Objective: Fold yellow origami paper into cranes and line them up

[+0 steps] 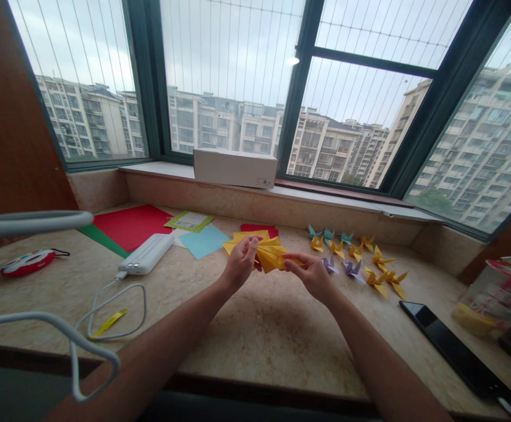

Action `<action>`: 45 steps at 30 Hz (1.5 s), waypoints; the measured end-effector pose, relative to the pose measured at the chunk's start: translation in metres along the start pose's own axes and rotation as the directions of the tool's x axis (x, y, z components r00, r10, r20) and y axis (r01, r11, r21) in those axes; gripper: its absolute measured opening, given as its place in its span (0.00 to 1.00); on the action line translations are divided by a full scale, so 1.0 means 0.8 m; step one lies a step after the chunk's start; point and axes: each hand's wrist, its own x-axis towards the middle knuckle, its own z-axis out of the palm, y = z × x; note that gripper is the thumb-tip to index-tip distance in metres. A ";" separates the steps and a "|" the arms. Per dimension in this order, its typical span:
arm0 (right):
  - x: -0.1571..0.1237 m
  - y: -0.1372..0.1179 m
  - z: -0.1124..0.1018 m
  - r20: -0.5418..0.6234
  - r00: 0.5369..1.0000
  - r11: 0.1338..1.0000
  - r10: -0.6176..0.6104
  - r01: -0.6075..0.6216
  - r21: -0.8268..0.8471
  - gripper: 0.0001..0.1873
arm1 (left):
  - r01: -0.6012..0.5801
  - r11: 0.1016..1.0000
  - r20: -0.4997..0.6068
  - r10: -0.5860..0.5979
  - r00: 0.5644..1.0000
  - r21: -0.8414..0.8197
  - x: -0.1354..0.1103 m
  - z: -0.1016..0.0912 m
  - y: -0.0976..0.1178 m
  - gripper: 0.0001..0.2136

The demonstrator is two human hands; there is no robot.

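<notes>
Between my two hands is a folded piece of yellow origami paper (271, 254) with fanned creases, held just over the stone counter. My left hand (243, 258) pinches its left side with the thumb on top. On the right, my right hand (308, 271) grips a pointed end between thumb and fingers. Behind my left hand lie yellow sheets (250, 234), partly covered by it, and a red paper stack (259, 228). To the right of my right hand stand several folded paper cranes: yellow cranes (355, 252), teal cranes (330, 235) and purple cranes (354, 269).
Left of my hands lie light-blue paper (203, 241), a green-edged packet (189, 221), red paper (129, 225) and a white power bank (146, 254) with a looping cable (90, 316). A phone (453, 346) and plastic cup (495, 293) are at right. A white box (235, 168) stands on the sill.
</notes>
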 end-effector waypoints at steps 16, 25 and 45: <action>0.007 0.006 0.004 -0.197 0.980 0.987 -0.036 0.066 0.148 0.19 | -0.045 0.997 0.064 0.050 0.997 -0.070 0.000 0.002 -0.010 0.12; 0.008 0.003 0.001 -0.249 0.963 0.988 -0.099 0.125 0.089 0.20 | -0.110 0.990 0.000 0.110 0.994 -0.087 0.002 0.003 -0.009 0.11; 0.008 -0.001 0.001 -0.076 0.996 0.987 0.039 -0.026 0.160 0.27 | -0.114 0.993 0.118 0.114 0.986 -0.004 -0.006 0.007 -0.012 0.14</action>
